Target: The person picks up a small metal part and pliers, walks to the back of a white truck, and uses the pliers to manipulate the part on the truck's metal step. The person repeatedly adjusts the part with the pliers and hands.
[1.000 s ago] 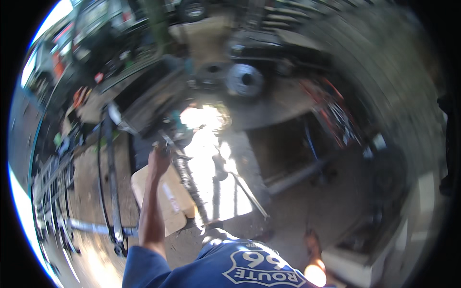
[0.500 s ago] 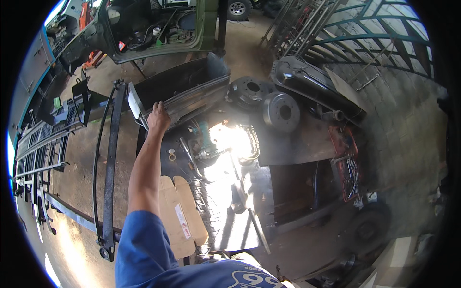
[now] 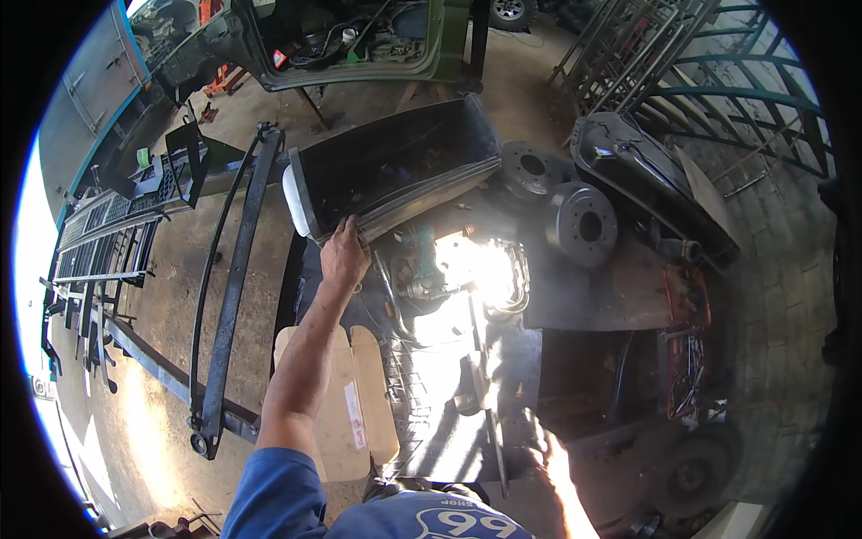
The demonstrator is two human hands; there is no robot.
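A cluttered workshop spreads out, with a green cab [image 3: 453,49] at twelve o'clock, bare concrete round toward nine, and a hard patch of sunlight in the middle.

The black trough [image 3: 422,202] lies between eleven and twelve o'clock. At its near left corner, the left hand [image 3: 344,256] has its fingers curled over the rim, gripping it. The right hand [image 3: 549,454] is down at five o'clock, well apart from the trough, its fingers loosely spread in shade and glare; I cannot tell whether it holds anything.

The likeliest trouble is the trough swinging or tipping, since one hand has it at one end only. Its right end sits close beside two drums: the far drum [image 3: 516,171] at one o'clock and the near drum [image 3: 566,235] toward three. A swing that way could knock them. The rim looks like thin metal, so a slip could cut the bare fingers.

The drill [image 3: 426,256] lies near the centre, just below the trough, partly lost in the glare; a dropped edge could strike it because it is hard to see. A long bar [image 3: 492,431] points down toward six o'clock, near the right hand, where a careless sweep could catch it. The cardboard [image 3: 334,431] at seven could slide if leaned on.
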